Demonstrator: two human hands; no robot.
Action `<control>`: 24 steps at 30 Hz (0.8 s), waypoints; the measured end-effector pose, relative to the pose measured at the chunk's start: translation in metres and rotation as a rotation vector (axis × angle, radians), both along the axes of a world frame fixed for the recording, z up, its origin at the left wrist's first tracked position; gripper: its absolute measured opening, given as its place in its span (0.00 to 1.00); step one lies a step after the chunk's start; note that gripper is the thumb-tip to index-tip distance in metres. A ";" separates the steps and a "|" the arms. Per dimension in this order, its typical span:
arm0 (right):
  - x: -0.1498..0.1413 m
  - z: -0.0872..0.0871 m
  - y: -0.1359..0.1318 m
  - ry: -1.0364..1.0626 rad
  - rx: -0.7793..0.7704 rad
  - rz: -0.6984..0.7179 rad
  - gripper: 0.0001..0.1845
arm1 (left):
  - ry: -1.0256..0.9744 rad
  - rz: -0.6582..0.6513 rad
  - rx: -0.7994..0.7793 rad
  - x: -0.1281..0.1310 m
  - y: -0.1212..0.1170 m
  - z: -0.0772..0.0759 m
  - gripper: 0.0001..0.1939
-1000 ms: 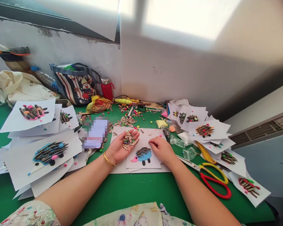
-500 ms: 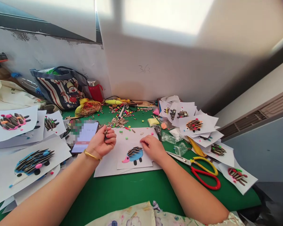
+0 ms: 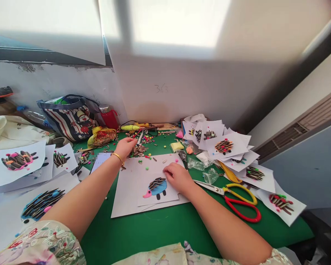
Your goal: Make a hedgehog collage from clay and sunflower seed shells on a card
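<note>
My left hand (image 3: 126,148) reaches over the seed pile (image 3: 140,150) at the back of the white paper, its fingers curled together; what lies inside them is hidden. Just right of a hedgehog picture (image 3: 157,187) rests my right hand (image 3: 178,177), fingers bent and pinched close to the sheet. Anything between those fingertips is too small to make out. The hedgehog has a blue body, a pink snout, black feet and striped sunflower seeds on its upper back. Its small card lies on a larger white sheet (image 3: 121,200).
Scissors (image 3: 231,195) lie right of my right forearm. Finished hedgehog cards are stacked at left (image 3: 5,206) and right (image 3: 230,162). Beyond the sheet are yellow clay (image 3: 177,146), plastic wrappers (image 3: 210,176) and a red flask (image 3: 109,117). A phone (image 3: 99,162) is partly behind my left forearm.
My left hand, earlier palm up around several sunflower seeds, has turned over and moved forward to the seed pile. My right hand stays beside the hedgehog. The view has shifted slightly.
</note>
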State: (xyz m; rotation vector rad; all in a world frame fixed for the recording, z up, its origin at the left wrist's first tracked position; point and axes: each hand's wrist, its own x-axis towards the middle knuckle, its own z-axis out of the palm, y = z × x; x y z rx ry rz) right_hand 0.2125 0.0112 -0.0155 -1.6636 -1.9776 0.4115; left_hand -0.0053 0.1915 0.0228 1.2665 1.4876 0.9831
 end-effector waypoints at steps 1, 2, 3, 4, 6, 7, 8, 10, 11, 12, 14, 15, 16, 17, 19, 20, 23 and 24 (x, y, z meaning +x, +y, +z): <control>0.000 0.000 0.000 -0.002 0.003 -0.001 0.10 | 0.069 -0.037 0.019 0.001 0.002 -0.001 0.08; 0.000 0.000 0.001 -0.004 0.007 -0.002 0.10 | 0.135 -0.072 0.038 0.001 0.005 -0.002 0.10; 0.001 -0.001 0.001 -0.005 0.009 -0.003 0.09 | 0.198 -0.108 0.058 0.002 0.007 -0.002 0.10; 0.001 -0.001 0.001 -0.004 0.011 -0.003 0.09 | 0.263 -0.140 0.080 0.003 0.009 -0.002 0.10; 0.001 -0.002 0.001 -0.003 0.009 -0.002 0.09 | 0.392 -0.198 0.122 0.005 0.014 -0.001 0.09; 0.001 -0.002 0.001 -0.003 0.007 -0.003 0.09 | 0.453 -0.223 0.147 0.007 0.015 -0.001 0.09; 0.001 -0.002 0.001 -0.004 0.005 -0.005 0.09 | 0.515 -0.246 0.172 0.009 0.017 -0.001 0.09; 0.001 -0.003 0.002 -0.007 0.003 -0.007 0.09 | 0.631 -0.288 0.223 0.015 0.020 -0.002 0.07; 0.001 -0.003 0.002 -0.007 0.004 -0.008 0.09 | 0.684 -0.307 0.248 0.018 0.022 -0.003 0.06; 0.001 -0.003 0.002 -0.005 0.005 -0.009 0.09 | 0.732 -0.324 0.270 0.022 0.023 -0.004 0.06; 0.000 -0.003 0.002 0.002 0.007 -0.011 0.09 | 0.819 -0.353 0.312 0.028 0.027 -0.008 0.08; 0.000 -0.002 0.002 0.007 0.006 -0.012 0.09 | 0.855 -0.364 0.332 0.031 0.028 -0.009 0.09; 0.000 -0.002 0.002 0.010 0.003 -0.011 0.09 | 0.888 -0.371 0.352 0.033 0.030 -0.011 0.10; 0.000 -0.001 0.002 0.011 0.001 -0.011 0.09 | 0.918 -0.378 0.372 0.035 0.032 -0.013 0.12; 0.001 -0.001 0.002 0.007 -0.003 -0.012 0.09 | 0.969 -0.398 0.407 0.039 0.035 -0.015 0.14; 0.001 -0.001 0.002 0.004 -0.003 -0.013 0.09 | 0.992 -0.414 0.422 0.041 0.036 -0.016 0.15; 0.001 -0.001 0.002 -0.007 -0.005 -0.016 0.09 | 1.058 -0.477 0.453 0.044 0.039 -0.017 0.17; 0.001 -0.002 0.002 -0.010 -0.006 -0.017 0.09 | 1.080 -0.496 0.459 0.045 0.040 -0.017 0.17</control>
